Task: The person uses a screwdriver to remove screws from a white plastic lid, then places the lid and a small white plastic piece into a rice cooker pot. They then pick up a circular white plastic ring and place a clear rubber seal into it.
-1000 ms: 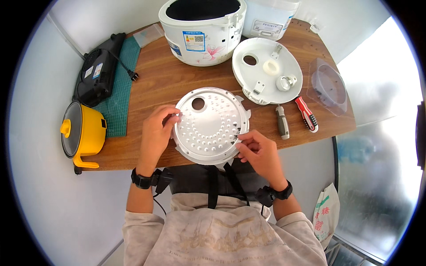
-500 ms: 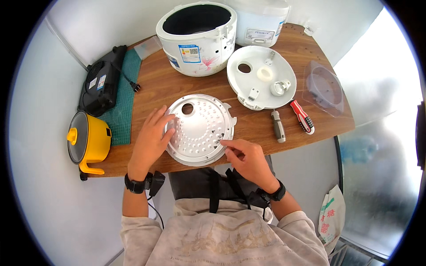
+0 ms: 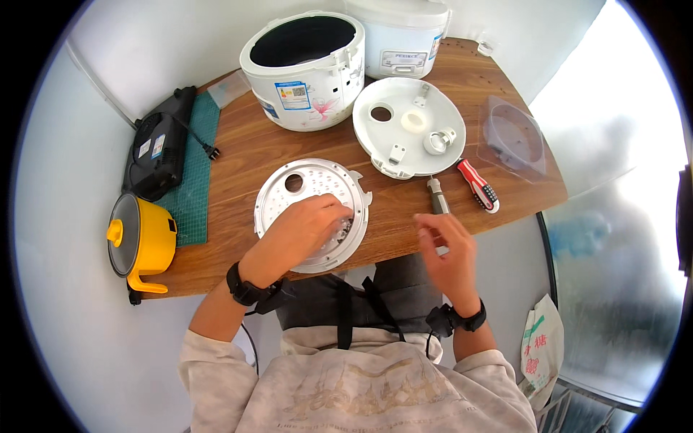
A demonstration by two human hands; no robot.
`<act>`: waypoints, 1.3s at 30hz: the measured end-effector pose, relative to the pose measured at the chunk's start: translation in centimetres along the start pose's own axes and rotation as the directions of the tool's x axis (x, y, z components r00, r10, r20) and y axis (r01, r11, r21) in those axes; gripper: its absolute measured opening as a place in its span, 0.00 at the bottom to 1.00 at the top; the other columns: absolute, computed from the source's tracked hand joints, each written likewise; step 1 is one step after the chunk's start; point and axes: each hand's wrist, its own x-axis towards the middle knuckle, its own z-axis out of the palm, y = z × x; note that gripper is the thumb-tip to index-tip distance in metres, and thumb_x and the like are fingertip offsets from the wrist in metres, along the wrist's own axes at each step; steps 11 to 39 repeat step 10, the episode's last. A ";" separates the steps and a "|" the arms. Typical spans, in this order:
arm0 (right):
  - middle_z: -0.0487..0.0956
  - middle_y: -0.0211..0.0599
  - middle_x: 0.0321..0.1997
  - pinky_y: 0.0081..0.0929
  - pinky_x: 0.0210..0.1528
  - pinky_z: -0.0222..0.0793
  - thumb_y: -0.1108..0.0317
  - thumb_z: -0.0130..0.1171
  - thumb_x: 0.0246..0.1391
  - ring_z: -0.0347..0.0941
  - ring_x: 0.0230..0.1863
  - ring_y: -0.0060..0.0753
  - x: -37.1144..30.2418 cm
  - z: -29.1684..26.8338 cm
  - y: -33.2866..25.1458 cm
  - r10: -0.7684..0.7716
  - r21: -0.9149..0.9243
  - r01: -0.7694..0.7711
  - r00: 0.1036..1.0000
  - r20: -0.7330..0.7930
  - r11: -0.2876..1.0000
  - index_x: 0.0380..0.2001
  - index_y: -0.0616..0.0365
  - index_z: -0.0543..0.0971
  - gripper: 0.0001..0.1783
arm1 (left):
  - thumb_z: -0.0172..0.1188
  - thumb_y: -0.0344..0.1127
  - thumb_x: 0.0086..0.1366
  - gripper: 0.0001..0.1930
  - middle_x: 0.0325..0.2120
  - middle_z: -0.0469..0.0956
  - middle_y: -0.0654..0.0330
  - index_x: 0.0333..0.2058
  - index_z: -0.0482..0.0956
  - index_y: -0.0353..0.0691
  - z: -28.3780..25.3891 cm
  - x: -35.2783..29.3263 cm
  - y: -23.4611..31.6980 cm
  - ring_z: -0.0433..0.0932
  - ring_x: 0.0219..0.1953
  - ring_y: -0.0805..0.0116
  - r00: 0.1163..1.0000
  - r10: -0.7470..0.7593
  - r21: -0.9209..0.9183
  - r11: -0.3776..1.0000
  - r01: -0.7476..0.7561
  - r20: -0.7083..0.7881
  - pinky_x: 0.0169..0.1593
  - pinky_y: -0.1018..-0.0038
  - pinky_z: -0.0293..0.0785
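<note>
A round, dimpled silver metal plate (image 3: 274, 195) with one round hole lies near the table's front edge. My left hand (image 3: 299, 229) reaches across it, fingers bent and held together at small dark pieces, perhaps screws (image 3: 345, 229), on its right part. Its fingertips are partly hidden, so what they pinch does not show. My right hand (image 3: 449, 252) is right of the plate, thumb and fingers bent but apart, nothing seen between them. Just beyond those fingers lies a grey-handled screwdriver (image 3: 437, 196), partly covered by the hand. A red-and-black screwdriver (image 3: 478, 186) lies farther right.
A white round lid (image 3: 386, 137) with fittings lies behind the screwdrivers. Behind it stand an uncovered white rice cooker (image 3: 303, 108) and another white cooker (image 3: 404, 43). A clear plastic tray (image 3: 514, 137) is at right. Left are a yellow pot (image 3: 155, 242), a black appliance (image 3: 155, 155) and a green mat (image 3: 191, 216).
My left hand has moved from the plate's left rim across to the small pieces. My right hand has left them and moved right, toward the grey screwdriver. The whole view has shifted slightly.
</note>
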 end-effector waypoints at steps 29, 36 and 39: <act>0.78 0.37 0.44 0.32 0.37 0.77 0.71 0.63 0.60 0.79 0.37 0.33 0.6 -1.7 2.8 -0.013 -0.416 -0.063 0.984 -0.176 0.907 0.47 0.57 0.80 0.12 | 0.62 0.29 0.62 0.12 0.41 0.83 0.55 0.45 0.84 0.39 -0.4 1.0 0.0 0.81 0.43 0.56 0.995 0.001 0.144 0.989 -0.015 0.098 0.49 0.67 0.78; 0.78 0.37 0.44 0.32 0.37 0.77 0.71 0.63 0.60 0.79 0.37 0.33 0.6 -1.7 2.8 -0.013 -0.416 -0.063 0.984 -0.176 0.907 0.47 0.57 0.80 0.12 | 0.62 0.29 0.62 0.12 0.41 0.83 0.55 0.45 0.84 0.39 -0.4 1.0 0.0 0.81 0.43 0.56 0.995 0.001 0.144 0.989 -0.015 0.098 0.49 0.67 0.78; 0.78 0.37 0.44 0.32 0.37 0.77 0.71 0.63 0.60 0.79 0.37 0.33 0.6 -1.7 2.8 -0.013 -0.416 -0.063 0.984 -0.176 0.907 0.47 0.57 0.80 0.12 | 0.62 0.29 0.62 0.12 0.41 0.83 0.55 0.45 0.84 0.39 -0.4 1.0 0.0 0.81 0.43 0.56 0.995 0.001 0.144 0.989 -0.015 0.098 0.49 0.67 0.78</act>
